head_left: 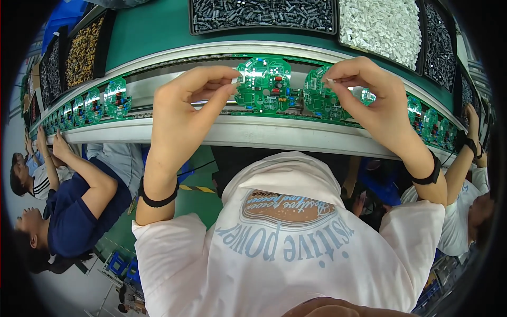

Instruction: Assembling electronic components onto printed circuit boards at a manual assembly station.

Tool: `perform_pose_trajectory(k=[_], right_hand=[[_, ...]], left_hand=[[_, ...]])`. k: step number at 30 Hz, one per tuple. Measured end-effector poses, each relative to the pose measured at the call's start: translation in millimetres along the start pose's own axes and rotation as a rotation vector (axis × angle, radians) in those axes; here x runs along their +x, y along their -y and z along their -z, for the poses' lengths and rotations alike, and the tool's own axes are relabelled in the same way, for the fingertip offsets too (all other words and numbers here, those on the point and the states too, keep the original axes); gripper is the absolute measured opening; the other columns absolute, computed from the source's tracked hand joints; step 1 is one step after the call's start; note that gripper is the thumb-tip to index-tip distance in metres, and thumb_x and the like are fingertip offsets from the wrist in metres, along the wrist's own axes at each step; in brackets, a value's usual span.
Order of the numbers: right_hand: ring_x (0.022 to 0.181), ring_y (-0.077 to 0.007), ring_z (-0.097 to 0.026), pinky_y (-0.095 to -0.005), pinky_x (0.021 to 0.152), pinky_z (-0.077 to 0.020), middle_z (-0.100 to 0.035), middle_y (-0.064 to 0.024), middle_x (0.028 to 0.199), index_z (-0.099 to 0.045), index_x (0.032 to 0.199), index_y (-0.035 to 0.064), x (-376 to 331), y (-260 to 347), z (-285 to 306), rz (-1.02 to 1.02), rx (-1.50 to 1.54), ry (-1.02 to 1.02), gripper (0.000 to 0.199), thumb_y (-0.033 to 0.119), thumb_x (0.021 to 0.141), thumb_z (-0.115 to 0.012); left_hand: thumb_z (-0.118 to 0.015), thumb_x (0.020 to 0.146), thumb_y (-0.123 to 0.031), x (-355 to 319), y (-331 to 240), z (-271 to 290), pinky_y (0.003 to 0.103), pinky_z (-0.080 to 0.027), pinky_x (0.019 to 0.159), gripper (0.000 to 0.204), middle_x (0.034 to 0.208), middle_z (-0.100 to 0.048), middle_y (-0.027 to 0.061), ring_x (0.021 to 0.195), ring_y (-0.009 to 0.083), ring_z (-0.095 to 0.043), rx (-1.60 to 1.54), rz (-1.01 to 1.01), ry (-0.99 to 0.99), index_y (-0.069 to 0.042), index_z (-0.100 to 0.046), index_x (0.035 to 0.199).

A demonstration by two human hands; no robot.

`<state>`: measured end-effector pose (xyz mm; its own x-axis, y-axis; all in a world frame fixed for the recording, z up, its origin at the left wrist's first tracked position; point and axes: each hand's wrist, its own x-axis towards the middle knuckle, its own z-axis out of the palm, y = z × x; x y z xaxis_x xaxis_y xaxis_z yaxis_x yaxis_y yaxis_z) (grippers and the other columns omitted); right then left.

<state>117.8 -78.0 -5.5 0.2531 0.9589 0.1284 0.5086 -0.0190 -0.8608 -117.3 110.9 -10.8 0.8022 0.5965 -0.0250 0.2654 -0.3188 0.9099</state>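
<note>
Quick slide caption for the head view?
Left hand and right hand each pinch a small white part over green boards on a conveyor.

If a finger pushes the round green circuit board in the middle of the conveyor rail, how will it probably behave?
The round green circuit board looks thin and flat, so it is probably stiff and light. It lies in the metal conveyor rail, so it would likely slide along rather than roll. Its small upright parts look fragile; the left hand pinches a tiny white part beside it.

Likely an electronics assembly line: conveyor (174, 134) of circuit boards (264, 84), component trays (380, 24).
</note>
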Motion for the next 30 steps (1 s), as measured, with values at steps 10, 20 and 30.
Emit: perform_pose_trajectory(k=[10, 20, 30], right_hand=[[0.087, -0.0120, -0.067, -0.0256, 0.081, -0.0548, -0.071, -0.0066, 0.100, -0.069, 0.112, -0.0017, -7, -6, 24, -0.033, -0.092, 0.119, 0.017, -0.003, 0.096, -0.065], [0.083, -0.0110, -0.066, -0.0247, 0.077, -0.0545, -0.072, -0.0060, 0.097, -0.070, 0.114, -0.0011, -33, -3, 35, -0.274, 0.133, 0.068, 0.017, 0.002, 0.099, -0.063], [0.094, -0.0153, -0.070, -0.0266, 0.082, -0.0566, -0.073, -0.0090, 0.104, -0.069, 0.115, -0.0047, -80, 11, 29, -0.311, 0.366, -0.174, 0.018, -0.005, 0.099, -0.059]], left_hand=[[-0.073, 0.089, -0.004, 9, 1, -11, 0.031, -0.058, 0.074, 0.014, 0.099, -0.075, 0.0083, 0.083, 0.0234, -0.073, 0.454, -0.182, -0.002, -0.003, -0.074, 0.103], [-0.072, 0.088, -0.011, 14, 9, -18, 0.039, -0.055, 0.067, 0.008, 0.096, -0.070, 0.0031, 0.083, 0.0282, -0.069, 0.728, -0.311, -0.031, -0.010, -0.072, 0.096], [-0.073, 0.086, -0.010, 11, 7, -27, 0.038, -0.055, 0.069, 0.009, 0.095, -0.069, 0.0036, 0.085, 0.0264, -0.068, 0.809, -0.352, -0.070, -0.009, -0.071, 0.095]])
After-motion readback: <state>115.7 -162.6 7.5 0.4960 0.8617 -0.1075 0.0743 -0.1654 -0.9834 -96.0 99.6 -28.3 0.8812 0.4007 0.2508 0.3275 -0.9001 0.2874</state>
